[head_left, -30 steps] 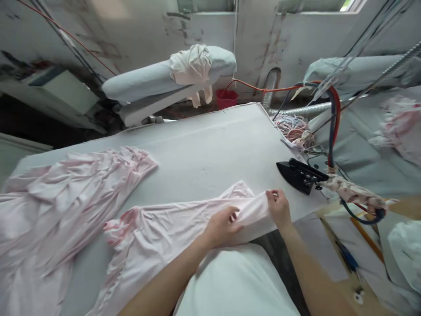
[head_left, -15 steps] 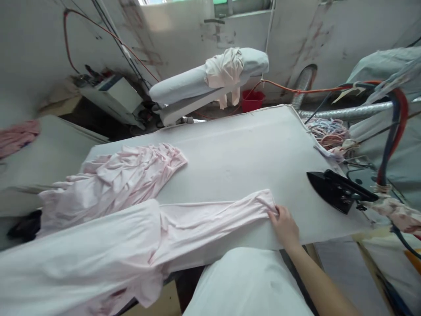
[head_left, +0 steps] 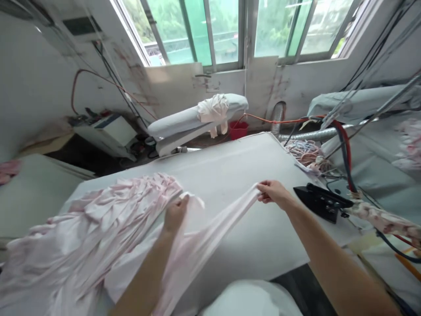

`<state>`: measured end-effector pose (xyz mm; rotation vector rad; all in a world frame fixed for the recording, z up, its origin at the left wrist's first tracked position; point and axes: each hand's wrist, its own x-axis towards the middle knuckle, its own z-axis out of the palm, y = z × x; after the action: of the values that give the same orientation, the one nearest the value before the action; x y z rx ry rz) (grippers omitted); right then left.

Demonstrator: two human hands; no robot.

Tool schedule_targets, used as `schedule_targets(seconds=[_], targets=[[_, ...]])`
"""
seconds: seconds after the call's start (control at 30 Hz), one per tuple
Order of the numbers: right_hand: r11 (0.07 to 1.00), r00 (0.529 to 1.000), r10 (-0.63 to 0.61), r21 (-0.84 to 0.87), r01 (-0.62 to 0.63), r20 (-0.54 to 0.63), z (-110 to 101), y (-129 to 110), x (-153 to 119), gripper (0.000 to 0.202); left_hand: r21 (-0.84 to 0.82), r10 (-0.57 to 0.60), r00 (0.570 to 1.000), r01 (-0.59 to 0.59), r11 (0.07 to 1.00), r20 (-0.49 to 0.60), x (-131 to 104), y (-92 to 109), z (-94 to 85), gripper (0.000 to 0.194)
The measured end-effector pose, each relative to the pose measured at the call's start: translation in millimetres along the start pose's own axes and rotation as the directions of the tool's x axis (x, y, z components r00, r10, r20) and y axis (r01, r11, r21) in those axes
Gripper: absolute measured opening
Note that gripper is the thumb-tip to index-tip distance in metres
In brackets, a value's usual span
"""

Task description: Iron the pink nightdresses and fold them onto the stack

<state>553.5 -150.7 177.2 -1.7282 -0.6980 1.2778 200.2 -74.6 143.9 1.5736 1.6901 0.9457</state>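
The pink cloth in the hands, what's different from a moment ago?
The left hand, out of view just before, now grips the pink cloth too. The right hand still pinches its end, which lay on the table and is now lifted. The black iron and cloth pile stayed put.

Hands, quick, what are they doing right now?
Left hand: closed, fingers pinching the pale pink cloth.
Right hand: closed, fingers pinching another part of that cloth, near the black iron.
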Motion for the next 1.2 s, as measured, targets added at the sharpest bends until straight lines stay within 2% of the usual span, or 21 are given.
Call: schedule_targets(seconds=[0.1, 0.2, 0.27, 0.33, 0.4, 0.43, 0.47, 0.5, 0.57, 0.6, 0.63, 0.67, 0.7, 0.77, 0.8, 0.87, 0.93, 1.0, 1.1, 1.13, 1.2], targets=[[0.994, 0.988, -0.1, 0.027, 0.104, -0.115, -27, 15, -10, 0.027, -0.109, 0.186, 0.966, -0.169, 0.98, 0.18, -25, 54, 80.0, 0.055], [0.99, 0.975, -0.132, 0.028, 0.139, -0.18, -60, 81, -17, 0.034, -0.175, 0.332, 0.872, -0.286, 0.942, 0.36, -84, 84, 171.6, 0.05], [0.998, 0.98, -0.041, 0.033, 0.049, -0.194, -80, 136, -20, 0.033, -0.177, 0.336, 0.788, -0.286, 0.942, 0.516, -126, 88, 221.3, 0.039], [0.997, 0.976, 0.079, 0.027, -0.075, -0.202, -97, 182, -25, 0.032, -0.192, 0.321, 0.697, -0.259, 0.947, 0.642, -155, 83, 251.4, 0.039], [0.993, 0.955, 0.088, -0.051, -0.107, -0.283, -115, 204, -31, 0.035, -0.2, 0.292, 0.638, -0.213, 0.956, 0.712, -162, 71, 258.2, 0.038], [0.99, 0.936, 0.018, -0.127, -0.067, -0.352, -126, 203, -33, 0.037, -0.186, 0.262, 0.637, -0.185, 0.965, 0.725, -158, 62, 253.2, 0.036], [0.973, 0.901, -0.103, -0.23, 0.004, -0.421, -138, 195, -33, 0.04, -0.151, 0.221, 0.665, -0.163, 0.975, 0.714, -149, 52, 243.2, 0.036], [0.931, 0.847, -0.259, -0.353, 0.092, -0.464, -153, 182, -31, 0.044, -0.096, 0.172, 0.722, -0.145, 0.985, 0.67, -136, 39, 228.8, 0.037], [0.758, 0.703, -0.563, -0.611, 0.228, -0.435, -185, 149, -19, 0.05, 0.047, 0.077, 0.879, -0.112, 0.993, 0.471, -108, 9, 190.6, 0.034], [0.653, 0.657, -0.653, -0.718, 0.239, -0.376, -202, 133, -9, 0.052, 0.128, 0.049, 0.942, -0.096, 0.987, 0.332, -94, -7, 168.7, 0.031], [0.564, 0.652, -0.689, -0.8, 0.207, -0.317, -217, 119, 3, 0.053, 0.221, 0.027, 0.982, -0.069, 0.973, 0.189, -83, -24, 146.5, 0.029], [0.501, 0.7, -0.661, -0.853, 0.144, -0.27, -230, 109, 15, 0.054, 0.318, -0.001, 0.998, -0.018, 0.948, 0.058, -74, -41, 125.1, 0.029], [0.463, 0.782, -0.577, -0.883, 0.074, -0.237, -238, 101, 26, 0.054, 0.41, -0.042, 0.998, 0.061, 0.91, -0.055, -68, -57, 105.5, 0.032], [0.416, 0.924, -0.351, -0.909, 0.008, -0.153, -239, 92, 38, 0.051, 0.547, -0.135, 0.968, 0.231, 0.805, -0.209, -61, -84, 74.6, 0.042], [0.402, 0.962, -0.262, -0.915, 0.041, -0.072, -228, 90, 38, 0.048, 0.586, -0.176, 0.958, 0.28, 0.761, -0.228, -59, -93, 63.9, 0.045], [0.385, 0.972, -0.184, -0.899, 0.208, 0.146, -186, 86, 23, 0.041, 0.626, -0.255, 0.954, 0.295, 0.721, -0.155, -53, -103, 50.4, 0.04], [0.363, 0.931, -0.173, -0.859, 0.362, 0.32, -117, 80, -2, 0.038, 0.649, -0.315, 0.949, 0.247, 0.72, -0.012, -43, -103, 43.3, 0.031], [0.36, 0.897, -0.165, -0.822, 0.442, 0.41, -34, 74, -21, 0.034, 0.671, -0.346, 0.934, 0.202, 0.713, 0.086, -32, -99, 37.2, 0.03], [0.475, 0.895, -0.135, -0.765, 0.435, 0.425, 66, 67, -19, 0.026, 0.681, -0.279, 0.953, 0.126, 0.721, 0.119, -21, -95, 24.5, 0.028], [0.515, 0.914, -0.124, -0.763, 0.391, 0.385, 83, 65, -11, 0.026, 0.671, -0.248, 0.962, 0.111, 0.734, 0.112, -20, -96, 19.8, 0.027], [0.567, 0.96, -0.108, -0.778, 0.272, 0.258, 83, 61, 10, 0.025, 0.624, -0.203, 0.975, 0.103, 0.775, 0.092, -21, -100, 11.5, 0.026]])
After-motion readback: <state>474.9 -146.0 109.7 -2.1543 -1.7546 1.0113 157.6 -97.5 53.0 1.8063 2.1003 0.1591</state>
